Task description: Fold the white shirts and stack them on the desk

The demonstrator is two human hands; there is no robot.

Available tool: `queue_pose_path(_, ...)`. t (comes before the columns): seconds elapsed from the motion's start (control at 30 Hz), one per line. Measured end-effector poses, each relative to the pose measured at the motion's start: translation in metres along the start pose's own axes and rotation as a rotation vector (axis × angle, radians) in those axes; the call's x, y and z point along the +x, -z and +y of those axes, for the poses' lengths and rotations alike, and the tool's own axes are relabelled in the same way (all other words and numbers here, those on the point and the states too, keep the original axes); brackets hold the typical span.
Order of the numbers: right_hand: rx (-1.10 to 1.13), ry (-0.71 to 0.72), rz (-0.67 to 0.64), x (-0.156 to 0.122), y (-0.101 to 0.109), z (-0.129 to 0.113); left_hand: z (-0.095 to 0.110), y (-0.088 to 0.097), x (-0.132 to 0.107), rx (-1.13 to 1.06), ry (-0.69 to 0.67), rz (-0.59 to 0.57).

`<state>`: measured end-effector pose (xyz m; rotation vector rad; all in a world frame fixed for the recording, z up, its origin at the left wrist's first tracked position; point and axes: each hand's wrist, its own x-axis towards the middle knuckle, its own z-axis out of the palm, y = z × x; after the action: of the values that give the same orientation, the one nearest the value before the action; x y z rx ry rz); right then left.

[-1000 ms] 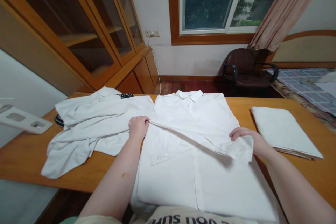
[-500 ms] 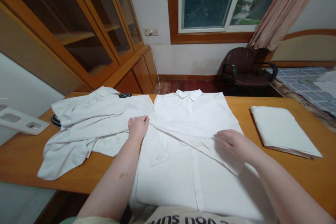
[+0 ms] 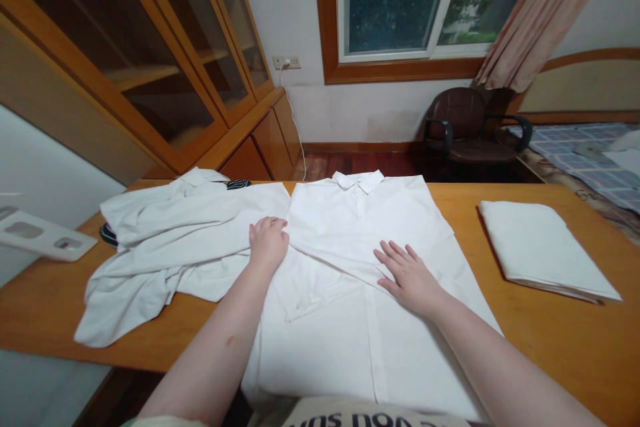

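Through the head camera, I see the wooden table point(image 3: 575, 327) bearing the white shirt point(image 3: 360, 213), collar away from the person, between a loose heap of garments point(image 3: 185, 233) and a folded white cloth point(image 3: 543, 247). Across the shirt, a strip, probably a sleeve point(image 3: 335, 255), which the right hand point(image 3: 407, 277) held up a second ago, now lies down; that hand is open, palm down, fingers spread. I judge this fold nearly settled. The left hand point(image 3: 269, 240) rests by the shirt's heap-side edge; whether it pinches fabric, I can't tell.
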<state>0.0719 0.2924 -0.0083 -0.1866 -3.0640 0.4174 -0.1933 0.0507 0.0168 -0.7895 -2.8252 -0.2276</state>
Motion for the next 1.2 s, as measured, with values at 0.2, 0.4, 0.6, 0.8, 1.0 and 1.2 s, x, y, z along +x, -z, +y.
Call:
queue_pose_path(0.2,-0.024,0.010,0.007,0.000,-0.001,-0.001,0.057,-0.006,0.010,0.012,-0.301,-0.223)
queue_pose_path(0.4,-0.006,0.013,0.033,-0.001,-0.002,-0.001,0.070,-0.044,0.046,0.000,-0.253,-0.298)
queue_pose_path(0.6,0.000,0.012,0.018,0.000,-0.001,-0.002,0.045,-0.061,0.091,0.000,-0.097,-0.284)
queue_pose_path(0.8,-0.001,0.007,-0.002,0.000,0.000,-0.001,0.036,-0.063,0.117,0.015,-0.012,-0.316)
queue_pose_path(1.0,0.009,0.004,0.002,0.000,0.000,-0.002,0.033,-0.062,0.131,0.056,-0.012,-0.311)
queue_pose_path(1.2,-0.009,-0.001,-0.009,0.001,0.000,-0.002,0.063,-0.049,0.105,0.160,-0.173,-0.134)
